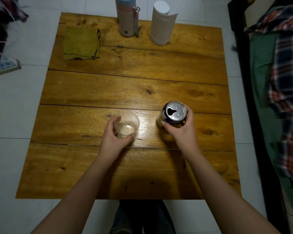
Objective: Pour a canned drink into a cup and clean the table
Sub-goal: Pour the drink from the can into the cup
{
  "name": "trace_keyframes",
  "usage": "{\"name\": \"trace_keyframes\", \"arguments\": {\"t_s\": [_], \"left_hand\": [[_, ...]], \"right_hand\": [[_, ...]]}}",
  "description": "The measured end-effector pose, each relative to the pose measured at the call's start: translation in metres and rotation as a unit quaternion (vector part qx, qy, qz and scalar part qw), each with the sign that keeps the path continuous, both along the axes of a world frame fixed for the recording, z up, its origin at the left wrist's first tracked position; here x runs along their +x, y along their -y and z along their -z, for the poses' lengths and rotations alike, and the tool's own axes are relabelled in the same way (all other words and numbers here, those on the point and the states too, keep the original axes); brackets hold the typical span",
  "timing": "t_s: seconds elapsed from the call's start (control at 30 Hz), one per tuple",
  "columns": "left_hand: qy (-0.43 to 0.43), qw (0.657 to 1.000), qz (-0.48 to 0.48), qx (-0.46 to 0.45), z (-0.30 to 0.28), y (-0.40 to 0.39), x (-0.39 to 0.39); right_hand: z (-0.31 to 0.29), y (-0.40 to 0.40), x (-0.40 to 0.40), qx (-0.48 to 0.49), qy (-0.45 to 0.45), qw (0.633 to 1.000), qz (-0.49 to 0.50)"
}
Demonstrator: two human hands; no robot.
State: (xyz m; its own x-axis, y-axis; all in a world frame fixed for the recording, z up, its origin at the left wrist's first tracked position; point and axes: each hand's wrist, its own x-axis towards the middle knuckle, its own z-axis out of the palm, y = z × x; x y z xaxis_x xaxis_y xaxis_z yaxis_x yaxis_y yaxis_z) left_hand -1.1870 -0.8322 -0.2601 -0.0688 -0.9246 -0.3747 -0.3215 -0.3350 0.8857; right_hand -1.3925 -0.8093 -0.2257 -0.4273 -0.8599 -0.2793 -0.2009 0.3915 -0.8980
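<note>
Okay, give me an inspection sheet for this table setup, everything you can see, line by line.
Surface: wooden plank table, glossy, no spill seen.
Job's things: clear cup upright, looks empty; can upright, already open.
Clutter: folded green cloth, flask and paper roll at the far edge.
Hands: left hand around the cup; right hand gripping the can.
Cables: white cord and power strip on the floor, left.
Surroundings: tiled floor; plaid fabric on the right.
</note>
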Motion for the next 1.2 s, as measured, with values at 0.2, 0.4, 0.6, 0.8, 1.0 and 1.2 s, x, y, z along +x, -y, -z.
{"name": "trace_keyframes", "arguments": {"t_s": [0.2,0.4,0.6,0.8,1.0,1.2], "left_hand": [[-0.009,1.000,-0.013,-0.027,-0.050,0.008,-0.008],[-0.012,0.998,-0.001,-0.062,-0.113,0.009,-0.018],[-0.014,0.995,0.037,-0.091,-0.172,-0.011,-0.028],[-0.008,0.991,0.077,-0.107,-0.206,-0.025,-0.032],[-0.007,0.987,0.102,-0.125,-0.224,-0.025,-0.036],[-0.013,0.985,0.110,-0.129,-0.236,-0.021,-0.040]], "right_hand": [[-0.059,0.001,-0.009,-0.038,0.001,0.999,0.010],[-0.132,-0.014,-0.017,-0.060,-0.012,0.998,-0.001],[-0.186,-0.036,-0.022,-0.083,-0.046,0.995,-0.039],[-0.220,-0.047,-0.024,-0.099,-0.162,0.979,-0.080],[-0.241,-0.042,-0.023,-0.099,-0.269,0.952,-0.105],[-0.259,-0.031,-0.026,-0.098,-0.352,0.923,-0.122]]}}
